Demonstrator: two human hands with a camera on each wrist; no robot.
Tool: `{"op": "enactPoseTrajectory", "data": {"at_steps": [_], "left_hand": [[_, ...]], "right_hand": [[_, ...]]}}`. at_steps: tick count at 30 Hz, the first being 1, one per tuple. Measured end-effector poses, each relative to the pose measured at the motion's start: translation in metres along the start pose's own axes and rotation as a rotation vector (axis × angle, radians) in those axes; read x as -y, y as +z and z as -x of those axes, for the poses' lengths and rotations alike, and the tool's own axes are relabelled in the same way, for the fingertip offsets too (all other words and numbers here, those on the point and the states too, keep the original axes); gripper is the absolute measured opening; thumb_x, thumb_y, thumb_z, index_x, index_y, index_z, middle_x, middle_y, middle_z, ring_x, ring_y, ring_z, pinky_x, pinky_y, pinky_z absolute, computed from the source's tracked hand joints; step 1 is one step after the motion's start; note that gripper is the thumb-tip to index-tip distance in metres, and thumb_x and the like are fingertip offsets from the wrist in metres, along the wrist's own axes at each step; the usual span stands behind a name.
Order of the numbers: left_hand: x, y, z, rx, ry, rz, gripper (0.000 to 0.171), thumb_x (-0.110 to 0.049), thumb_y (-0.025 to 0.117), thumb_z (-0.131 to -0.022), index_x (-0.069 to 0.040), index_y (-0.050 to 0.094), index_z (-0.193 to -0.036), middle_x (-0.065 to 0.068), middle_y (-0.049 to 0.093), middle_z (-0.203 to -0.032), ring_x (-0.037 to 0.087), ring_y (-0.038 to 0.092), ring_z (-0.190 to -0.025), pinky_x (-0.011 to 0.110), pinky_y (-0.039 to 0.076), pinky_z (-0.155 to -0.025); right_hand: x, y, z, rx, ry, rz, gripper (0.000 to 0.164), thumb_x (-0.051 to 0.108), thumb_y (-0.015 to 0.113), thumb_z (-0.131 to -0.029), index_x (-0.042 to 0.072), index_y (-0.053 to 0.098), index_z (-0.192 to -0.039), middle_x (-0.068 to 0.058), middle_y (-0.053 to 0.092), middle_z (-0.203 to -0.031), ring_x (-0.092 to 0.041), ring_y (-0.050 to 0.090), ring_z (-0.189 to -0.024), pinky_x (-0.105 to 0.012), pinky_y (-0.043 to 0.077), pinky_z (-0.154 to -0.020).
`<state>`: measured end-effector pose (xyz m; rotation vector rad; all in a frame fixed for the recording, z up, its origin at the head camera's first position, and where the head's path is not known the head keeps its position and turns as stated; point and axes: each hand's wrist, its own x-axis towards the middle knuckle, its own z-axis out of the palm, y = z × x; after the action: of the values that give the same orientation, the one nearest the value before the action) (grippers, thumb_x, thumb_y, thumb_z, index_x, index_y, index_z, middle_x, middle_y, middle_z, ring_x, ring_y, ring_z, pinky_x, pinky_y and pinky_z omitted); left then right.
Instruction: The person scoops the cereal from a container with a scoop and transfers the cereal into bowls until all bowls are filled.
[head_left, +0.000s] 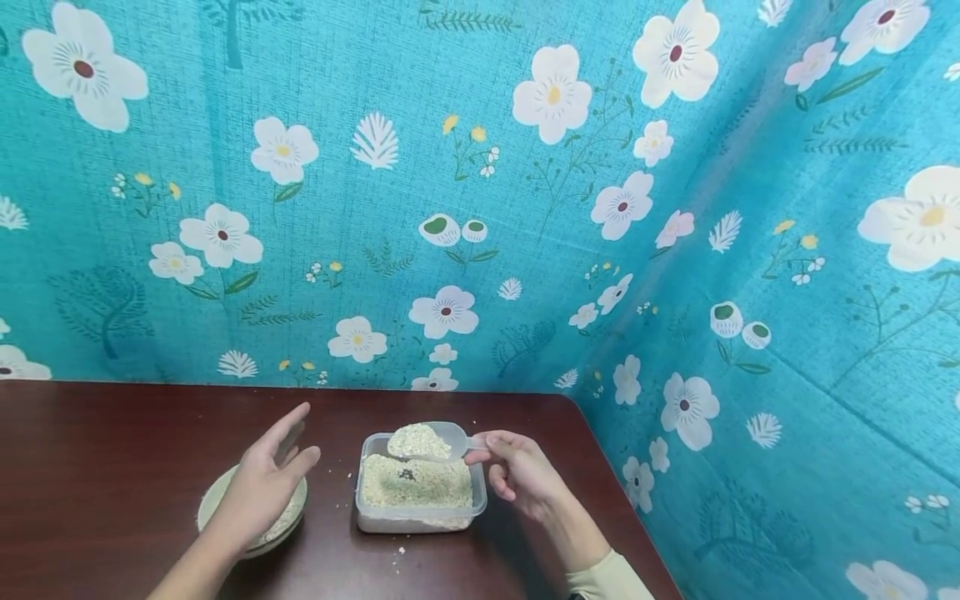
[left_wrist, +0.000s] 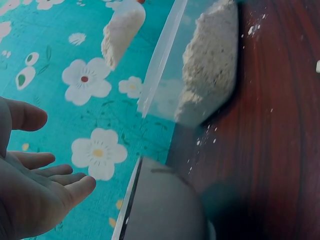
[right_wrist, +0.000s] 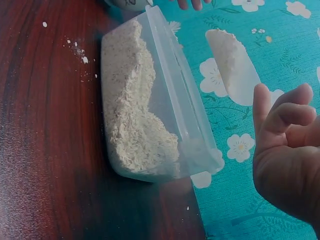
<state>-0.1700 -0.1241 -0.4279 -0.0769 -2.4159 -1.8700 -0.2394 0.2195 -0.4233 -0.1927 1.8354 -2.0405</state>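
My right hand [head_left: 528,475] pinches the handle of a clear plastic scoop [head_left: 453,437] heaped with pale oat flakes. The scoop is over the far side of a clear rectangular container [head_left: 418,512]. Inside the container lies a bed of oats [right_wrist: 132,120], sloping in the right wrist view. To the left, my left hand [head_left: 266,479] hangs above a round bowl [head_left: 212,500], with fingers extended and nothing in them. Some oats lie in that bowl, partly hidden by the hand and forearm. In the left wrist view, the bowl's outer wall [left_wrist: 167,200] shows beside the spread fingers.
A dark reddish-brown table [head_left: 112,467] carries everything. Loose flakes [head_left: 401,550] are scattered around the container. A teal flowered cloth [head_left: 360,250] hangs behind the table and along its right side.
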Motion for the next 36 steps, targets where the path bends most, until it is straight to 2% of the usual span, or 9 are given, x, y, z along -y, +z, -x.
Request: {"op": "enactPoseTrajectory", "data": {"at_steps": [6, 10, 14, 17, 21, 27, 36], "left_hand": [[0.003, -0.015, 0.003, -0.014, -0.006, -0.016, 0.070, -0.025, 0.057, -0.104, -0.007, 0.020, -0.161, 0.026, 0.023, -0.161, 0.045, 0.024, -0.146, 0.054, 0.034, -0.111], [0.006, -0.021, 0.006, -0.030, 0.006, -0.018, 0.069, -0.022, 0.058, -0.104, -0.005, 0.021, -0.160, 0.026, 0.024, -0.161, 0.045, 0.025, -0.146, 0.054, 0.033, -0.111], [0.012, -0.026, 0.009, -0.056, 0.038, -0.029, 0.068, -0.021, 0.059, -0.103, -0.002, 0.023, -0.159, 0.026, 0.025, -0.160, 0.045, 0.027, -0.145, 0.023, 0.040, -0.108], [0.018, -0.030, 0.010, -0.079, 0.047, -0.033, 0.068, -0.021, 0.059, -0.103, -0.003, 0.024, -0.159, 0.025, 0.027, -0.160, 0.045, 0.028, -0.144, 0.001, 0.034, -0.094], [0.021, -0.035, 0.013, -0.102, 0.034, -0.041, 0.068, -0.023, 0.058, -0.103, -0.004, 0.025, -0.159, 0.024, 0.028, -0.160, 0.045, 0.031, -0.143, -0.001, 0.034, -0.090], [0.025, -0.041, 0.017, -0.109, 0.001, -0.062, 0.069, -0.028, 0.057, -0.104, -0.006, 0.024, -0.160, 0.022, 0.028, -0.161, 0.044, 0.031, -0.143, 0.000, 0.035, -0.091], [0.028, -0.045, 0.021, -0.143, 0.029, -0.051, 0.068, -0.026, 0.058, -0.104, -0.003, 0.025, -0.159, 0.024, 0.030, -0.159, 0.045, 0.032, -0.142, -0.001, 0.035, -0.091]], "right_hand": [[0.003, 0.001, 0.000, -0.005, 0.009, 0.016, 0.025, 0.010, 0.043, -0.107, -0.003, 0.061, -0.120, -0.005, 0.076, -0.090, -0.004, 0.043, -0.040, -0.013, 0.030, -0.036], [0.002, 0.001, 0.000, -0.014, 0.019, 0.026, 0.026, 0.010, 0.043, -0.107, -0.004, 0.060, -0.121, -0.005, 0.075, -0.090, -0.004, 0.043, -0.040, -0.013, 0.030, -0.036], [0.001, 0.000, -0.001, -0.008, 0.027, 0.019, 0.026, 0.010, 0.044, -0.107, -0.004, 0.058, -0.122, -0.005, 0.075, -0.090, -0.004, 0.043, -0.040, -0.013, 0.031, -0.036], [0.001, 0.000, -0.001, -0.004, 0.033, 0.020, 0.027, 0.011, 0.044, -0.107, -0.006, 0.057, -0.124, -0.005, 0.075, -0.091, -0.004, 0.043, -0.040, -0.013, 0.031, -0.036], [0.000, 0.000, -0.002, 0.005, 0.037, 0.009, 0.027, 0.011, 0.044, -0.107, -0.005, 0.056, -0.124, -0.005, 0.075, -0.091, -0.004, 0.043, -0.041, -0.012, 0.032, -0.036], [0.000, 0.002, -0.002, 0.028, 0.033, -0.005, 0.026, 0.012, 0.043, -0.107, -0.004, 0.057, -0.123, -0.005, 0.076, -0.091, -0.003, 0.044, -0.041, -0.012, 0.033, -0.036], [-0.001, 0.009, -0.005, 0.047, 0.033, 0.002, 0.025, 0.013, 0.046, -0.107, -0.001, 0.060, -0.122, -0.004, 0.076, -0.091, -0.003, 0.045, -0.041, -0.013, 0.034, -0.036]]}}
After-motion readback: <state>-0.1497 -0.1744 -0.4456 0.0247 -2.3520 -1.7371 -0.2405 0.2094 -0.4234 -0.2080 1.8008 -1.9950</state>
